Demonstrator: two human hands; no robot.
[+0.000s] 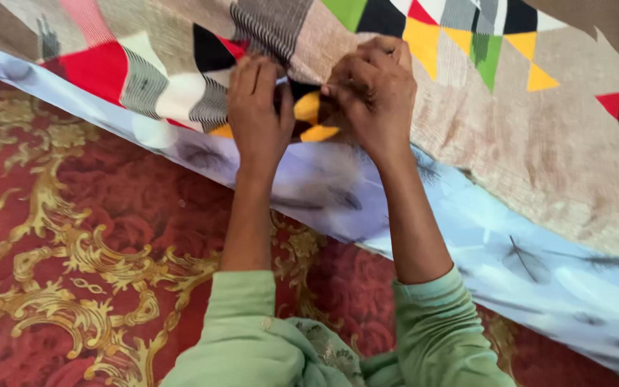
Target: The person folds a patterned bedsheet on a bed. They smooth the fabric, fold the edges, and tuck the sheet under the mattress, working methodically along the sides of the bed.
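Nearest the camera, two pale green sleeves (pixel 252 337) reach forward over a red carpet (pixel 73 236) patterned with gold scrollwork, which lies below and to the left of both forearms. Just beyond the wrists runs the pale blue border (pixel 524 265) of a patchwork quilt (pixel 553 136); this band has dark feather prints, and its long axis slants from the upper left, past the hands, down to the lower right. The left hand (pixel 256 118) is closed on the quilt, fingers curled over a fold of the cloth. The right hand (pixel 374 93) sits just beside it, fingers bunched and pinching the same gathered spot. Between the two hands a yellow patch (pixel 309 107) shows, puckered upward; whether a needle or thread is held there is too small to tell. Beyond and to the right of the hands the quilt spreads out in beige cloth with red, black, green, yellow and striped grey triangles.
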